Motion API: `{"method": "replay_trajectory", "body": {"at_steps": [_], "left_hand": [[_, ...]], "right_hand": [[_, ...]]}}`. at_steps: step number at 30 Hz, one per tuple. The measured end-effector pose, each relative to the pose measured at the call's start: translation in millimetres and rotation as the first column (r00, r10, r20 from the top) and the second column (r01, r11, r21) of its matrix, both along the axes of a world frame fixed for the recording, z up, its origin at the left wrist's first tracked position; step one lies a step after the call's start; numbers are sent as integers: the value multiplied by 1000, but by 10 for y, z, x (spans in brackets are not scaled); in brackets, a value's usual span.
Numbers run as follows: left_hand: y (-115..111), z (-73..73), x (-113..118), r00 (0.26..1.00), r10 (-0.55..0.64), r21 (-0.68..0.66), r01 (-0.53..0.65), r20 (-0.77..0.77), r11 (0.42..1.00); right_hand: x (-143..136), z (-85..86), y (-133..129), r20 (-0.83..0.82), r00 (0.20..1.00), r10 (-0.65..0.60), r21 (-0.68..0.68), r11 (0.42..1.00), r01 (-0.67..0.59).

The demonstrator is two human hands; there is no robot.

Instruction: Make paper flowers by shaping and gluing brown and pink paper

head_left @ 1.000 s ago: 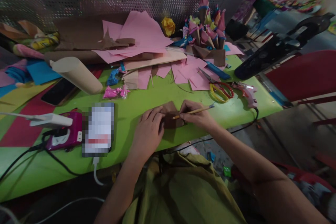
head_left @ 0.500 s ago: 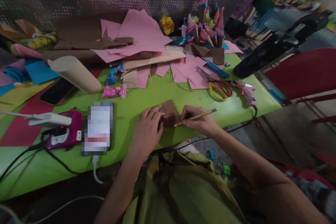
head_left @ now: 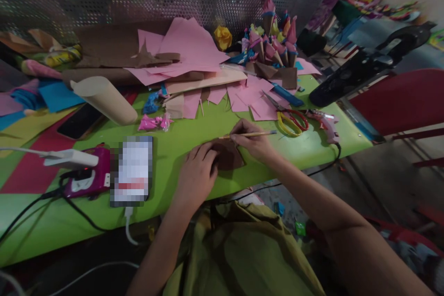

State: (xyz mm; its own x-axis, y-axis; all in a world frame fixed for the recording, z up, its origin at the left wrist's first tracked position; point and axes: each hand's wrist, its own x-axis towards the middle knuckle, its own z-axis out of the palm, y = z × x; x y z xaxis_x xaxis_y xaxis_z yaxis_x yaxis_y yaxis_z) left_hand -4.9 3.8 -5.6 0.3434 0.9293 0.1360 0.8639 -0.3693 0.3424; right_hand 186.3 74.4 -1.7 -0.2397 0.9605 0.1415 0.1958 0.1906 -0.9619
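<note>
A small piece of dark brown paper (head_left: 229,158) lies on the green table near its front edge. My left hand (head_left: 197,167) rests on the paper's left side, fingers bent and close together, holding it down. In my right hand (head_left: 255,144) is a wooden pencil (head_left: 262,134) with a dark end, gripped near its tip. That tip points left, at the paper's far edge; whether it touches cannot be made out. The pencil lies nearly level, its dark end towards the right.
Left of my hands are a phone (head_left: 133,171), a purple power socket (head_left: 90,178) and a tan paper roll (head_left: 106,99). Scissors (head_left: 291,122) and a glue gun (head_left: 328,129) lie right. Behind are pink sheets (head_left: 190,48), a blue cutter (head_left: 287,95) and paper cones (head_left: 272,41).
My right hand has moved the pencil from the paper's near right side to its far edge. The paper appears turned under my left hand, which stays on it. The view has shifted slightly.
</note>
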Motion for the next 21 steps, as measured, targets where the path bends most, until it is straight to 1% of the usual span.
{"method": "replay_trajectory", "body": {"at_steps": [3,6,16,21], "left_hand": [[-4,-2,1,1000,-11,21,11,13,1000],[-6,-11,-2,1000,-15,29,15,14,999],[-10,-31,-3,999,-8,41,7,33,999],[-1,-40,0,999,18,35,-19,32,999]], "right_hand": [[-29,-73,64,18,1000,4,11,1000,-4],[-27,-96,62,38,999,-3,16,1000,3],[-28,-85,49,117,993,-7,48,999,1],[1,-59,4,148,989,23,60,998,-33]]}}
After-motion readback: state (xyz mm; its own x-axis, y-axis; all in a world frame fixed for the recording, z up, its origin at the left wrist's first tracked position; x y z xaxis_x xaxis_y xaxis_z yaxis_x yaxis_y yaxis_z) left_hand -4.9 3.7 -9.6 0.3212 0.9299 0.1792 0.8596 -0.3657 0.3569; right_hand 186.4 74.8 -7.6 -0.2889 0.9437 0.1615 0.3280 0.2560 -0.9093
